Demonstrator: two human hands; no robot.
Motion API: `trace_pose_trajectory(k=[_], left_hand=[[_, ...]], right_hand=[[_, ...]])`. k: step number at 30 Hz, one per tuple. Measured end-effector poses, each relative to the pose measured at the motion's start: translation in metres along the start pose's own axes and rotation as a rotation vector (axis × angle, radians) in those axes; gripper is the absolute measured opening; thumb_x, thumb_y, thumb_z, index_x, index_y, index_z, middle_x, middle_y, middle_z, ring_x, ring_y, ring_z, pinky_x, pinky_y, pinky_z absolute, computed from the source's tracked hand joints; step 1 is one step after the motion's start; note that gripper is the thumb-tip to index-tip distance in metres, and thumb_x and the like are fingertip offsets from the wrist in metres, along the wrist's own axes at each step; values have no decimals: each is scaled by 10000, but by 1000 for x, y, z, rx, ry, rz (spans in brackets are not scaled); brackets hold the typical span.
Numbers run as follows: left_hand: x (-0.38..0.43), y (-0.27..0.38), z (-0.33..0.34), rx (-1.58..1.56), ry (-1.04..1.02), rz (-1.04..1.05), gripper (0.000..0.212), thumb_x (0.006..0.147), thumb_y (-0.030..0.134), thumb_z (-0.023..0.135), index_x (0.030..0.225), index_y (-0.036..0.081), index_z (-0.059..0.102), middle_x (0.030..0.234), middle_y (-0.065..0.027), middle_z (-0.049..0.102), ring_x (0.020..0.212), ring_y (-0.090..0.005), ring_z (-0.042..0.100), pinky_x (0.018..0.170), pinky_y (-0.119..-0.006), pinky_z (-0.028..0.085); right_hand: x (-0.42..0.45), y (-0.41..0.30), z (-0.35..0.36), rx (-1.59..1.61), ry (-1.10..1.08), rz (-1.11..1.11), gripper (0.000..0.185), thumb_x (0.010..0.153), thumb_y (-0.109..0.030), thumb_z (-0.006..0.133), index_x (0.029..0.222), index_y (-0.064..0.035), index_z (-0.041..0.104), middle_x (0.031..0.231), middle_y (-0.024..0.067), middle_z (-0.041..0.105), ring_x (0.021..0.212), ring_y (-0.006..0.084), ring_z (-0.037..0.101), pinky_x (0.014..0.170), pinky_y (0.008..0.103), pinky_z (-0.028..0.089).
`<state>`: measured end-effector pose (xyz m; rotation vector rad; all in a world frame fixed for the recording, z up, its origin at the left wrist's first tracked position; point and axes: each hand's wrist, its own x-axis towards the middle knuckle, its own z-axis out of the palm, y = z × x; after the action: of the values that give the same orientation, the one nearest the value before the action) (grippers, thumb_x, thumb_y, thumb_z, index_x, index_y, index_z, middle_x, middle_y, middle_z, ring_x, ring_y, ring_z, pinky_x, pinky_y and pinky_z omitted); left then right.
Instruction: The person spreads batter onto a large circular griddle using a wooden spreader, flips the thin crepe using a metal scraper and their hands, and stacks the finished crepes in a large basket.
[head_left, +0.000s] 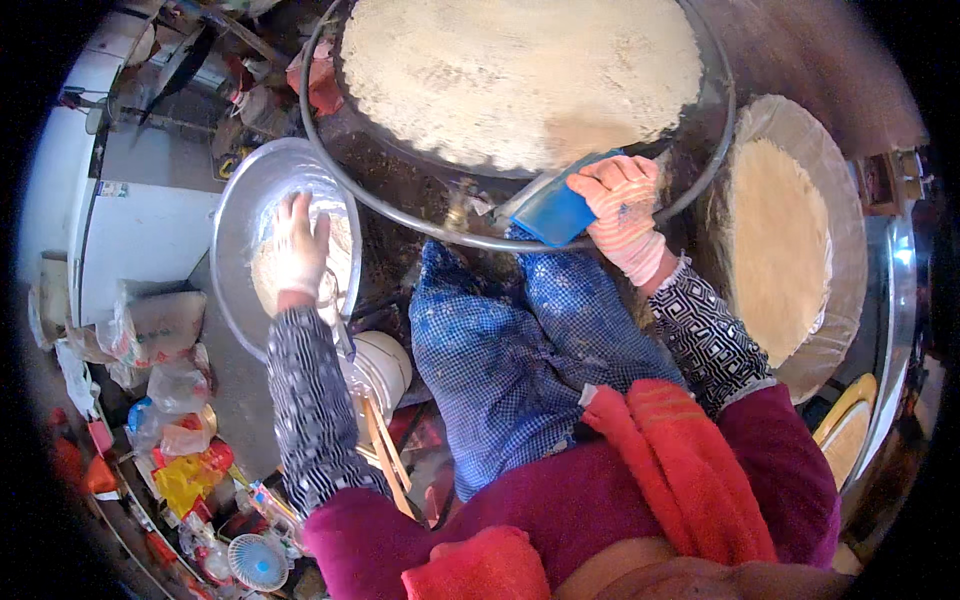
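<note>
My right hand (619, 206), in an orange-striped knit glove, grips a blue scraper (559, 202) at the near edge of a large round griddle (375, 139). A pale, thin layer of batter (517, 75) covers most of the griddle; a browner patch shows just beyond the scraper. My left hand (300, 247), in a pale glove, is over a metal basin (236, 225), fingers apart and nothing visible in its grasp. Pale dough or batter (341, 244) lies in the basin, partly hidden by that hand; whether they touch I cannot tell.
A metal ring (420, 225) runs around the griddle, close to my knees. On the right, a plastic-lined round container (844, 300) holds tan flatbreads (780, 255). A white bucket (382, 367) stands below my left forearm. Plastic bags (176, 386) and a small blue basket (259, 562) crowd the lower left.
</note>
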<state>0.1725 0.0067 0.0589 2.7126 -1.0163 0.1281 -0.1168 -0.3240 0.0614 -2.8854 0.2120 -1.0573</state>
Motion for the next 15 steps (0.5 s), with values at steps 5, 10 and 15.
trace_pose_trajectory(k=[5, 10, 15], left_hand=[[83, -16, 28, 550, -2, 344, 570, 804, 79, 597, 1358, 124, 468, 1441, -100, 442, 1397, -308, 318, 1140, -482, 243], [97, 41, 40, 938, -787, 425, 328, 861, 287, 562, 1116, 139, 705, 1208, -89, 653, 1270, -241, 506, 1080, -437, 302], [39, 113, 43, 672, -743, 313, 312, 832, 331, 574, 1003, 140, 750, 977, -73, 736, 929, -233, 694, 875, -408, 413]], right_hand=[[-1, 20, -10, -58, 5, -3, 270, 609, -148, 679, 866, -228, 662, 847, -38, 645, 847, 197, 609, 805, 403, 393], [-7, 52, -15, -78, 53, -23, 191, 631, -151, 677, 809, -218, 656, 815, -41, 640, 811, 198, 608, 784, 414, 391], [3, 53, 14, -112, 1, 10, 118, 695, -203, 643, 798, -260, 654, 825, -28, 636, 844, 199, 599, 789, 421, 381]])
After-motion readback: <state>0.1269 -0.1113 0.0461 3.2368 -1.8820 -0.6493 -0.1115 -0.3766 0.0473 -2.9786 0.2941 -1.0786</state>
